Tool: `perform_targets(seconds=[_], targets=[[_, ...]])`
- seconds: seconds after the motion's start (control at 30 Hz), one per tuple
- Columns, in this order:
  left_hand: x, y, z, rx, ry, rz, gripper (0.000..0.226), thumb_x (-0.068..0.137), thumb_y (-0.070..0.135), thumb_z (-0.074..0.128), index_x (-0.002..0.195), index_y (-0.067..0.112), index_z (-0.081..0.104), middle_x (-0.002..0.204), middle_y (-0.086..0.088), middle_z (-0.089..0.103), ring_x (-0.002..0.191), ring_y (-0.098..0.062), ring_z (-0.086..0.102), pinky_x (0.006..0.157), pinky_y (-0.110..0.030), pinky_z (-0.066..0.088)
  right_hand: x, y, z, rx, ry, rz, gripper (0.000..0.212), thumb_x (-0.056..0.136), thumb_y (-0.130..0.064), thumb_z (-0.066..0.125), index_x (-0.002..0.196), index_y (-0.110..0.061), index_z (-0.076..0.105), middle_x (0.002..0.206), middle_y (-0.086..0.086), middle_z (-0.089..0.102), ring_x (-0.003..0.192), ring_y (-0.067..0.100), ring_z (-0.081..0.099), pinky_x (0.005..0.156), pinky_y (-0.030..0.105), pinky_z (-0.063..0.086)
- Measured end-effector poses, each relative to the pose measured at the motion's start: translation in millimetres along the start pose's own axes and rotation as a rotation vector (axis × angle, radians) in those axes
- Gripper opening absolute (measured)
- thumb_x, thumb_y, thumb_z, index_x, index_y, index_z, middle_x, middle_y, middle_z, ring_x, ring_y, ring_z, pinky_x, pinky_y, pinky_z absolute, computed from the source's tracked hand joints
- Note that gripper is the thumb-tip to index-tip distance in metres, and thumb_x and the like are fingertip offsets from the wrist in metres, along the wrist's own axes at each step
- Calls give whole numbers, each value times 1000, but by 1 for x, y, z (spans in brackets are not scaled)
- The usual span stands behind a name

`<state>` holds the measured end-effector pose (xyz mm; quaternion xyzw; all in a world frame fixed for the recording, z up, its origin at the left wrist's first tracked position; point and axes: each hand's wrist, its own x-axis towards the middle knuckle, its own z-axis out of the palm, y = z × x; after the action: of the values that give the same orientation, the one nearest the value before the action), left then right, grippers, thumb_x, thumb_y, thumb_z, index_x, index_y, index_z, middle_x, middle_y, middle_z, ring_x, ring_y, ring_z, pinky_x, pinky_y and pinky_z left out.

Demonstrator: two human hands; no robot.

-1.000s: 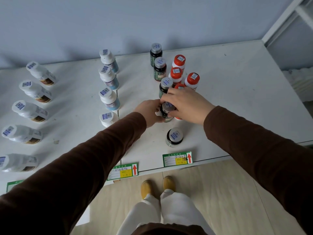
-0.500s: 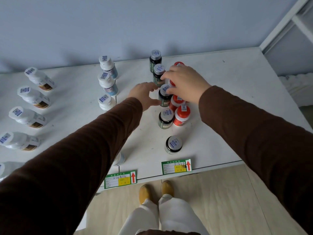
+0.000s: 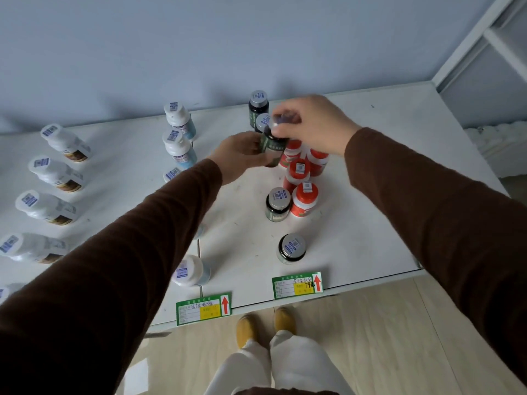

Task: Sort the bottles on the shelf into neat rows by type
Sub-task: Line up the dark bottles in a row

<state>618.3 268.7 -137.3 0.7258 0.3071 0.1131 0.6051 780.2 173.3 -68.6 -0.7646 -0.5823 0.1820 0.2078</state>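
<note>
A dark green-labelled bottle [image 3: 272, 146] with a silver cap is lifted and tilted above the white shelf [image 3: 385, 195]. My right hand [image 3: 310, 124] grips its cap from above and my left hand [image 3: 242, 152] holds its body from the left. Behind it stand two more dark bottles [image 3: 258, 105]. Two others [image 3: 278, 203] sit nearer the front edge. Red-capped bottles [image 3: 305, 199] cluster just right of the held one. A row of white-and-blue bottles [image 3: 179, 121] runs along the shelf seam, partly hidden by my left arm.
White bottles with brown labels [image 3: 64, 141] form a column at the far left. Green price tags [image 3: 296, 285] hang on the shelf's front edge. A grey wall backs the shelf, and a white frame [image 3: 484, 38] rises at the right.
Both hands moved from the nearer bottles toward the back of the cluster. They closed on a dark bottle and raised it, tilted, off the shelf.
</note>
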Motion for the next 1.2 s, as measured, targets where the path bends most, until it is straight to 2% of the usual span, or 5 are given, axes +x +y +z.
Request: perform_targets(seconds=[0.23,0.57,0.8,0.9,1.2], targets=[[-40,39,-15,-531,-284,-20,42,97,29,52,130,3,55,131,-19,60,121,-28,57,102,-32,48,-18,-21,-36,525,96,93,44,82,-58,66,91,-15,71,79,-11,67,63,-5,57,53,9,42],[-58,47,4,-724,-370,11,49,90,33,57,127,2,58,125,-19,63,118,-26,61,99,-32,50,-33,-22,-44,676,63,71,43,74,-67,67,72,-24,66,67,-8,61,62,8,51,59,21,43],[-44,39,-2,-262,-39,72,39,85,2,66,122,-4,57,120,-23,63,97,-21,67,89,-26,53,-27,-23,-34,265,7,7,43,83,-38,73,122,-23,67,111,-7,70,100,10,65,93,30,53],[-33,27,-3,-64,46,41,40,79,-5,72,117,2,61,107,-11,68,85,-12,69,79,-22,53,-25,-24,-19,66,7,-19,39,79,-34,75,116,-24,68,105,-6,70,91,11,64,86,32,53],[-11,-2,-9,724,95,-7,52,80,20,73,129,25,57,123,2,63,113,-18,57,100,-33,44,-13,-3,30,-258,-104,-72,37,85,-33,68,120,-22,61,114,3,64,98,21,59,76,28,39]])
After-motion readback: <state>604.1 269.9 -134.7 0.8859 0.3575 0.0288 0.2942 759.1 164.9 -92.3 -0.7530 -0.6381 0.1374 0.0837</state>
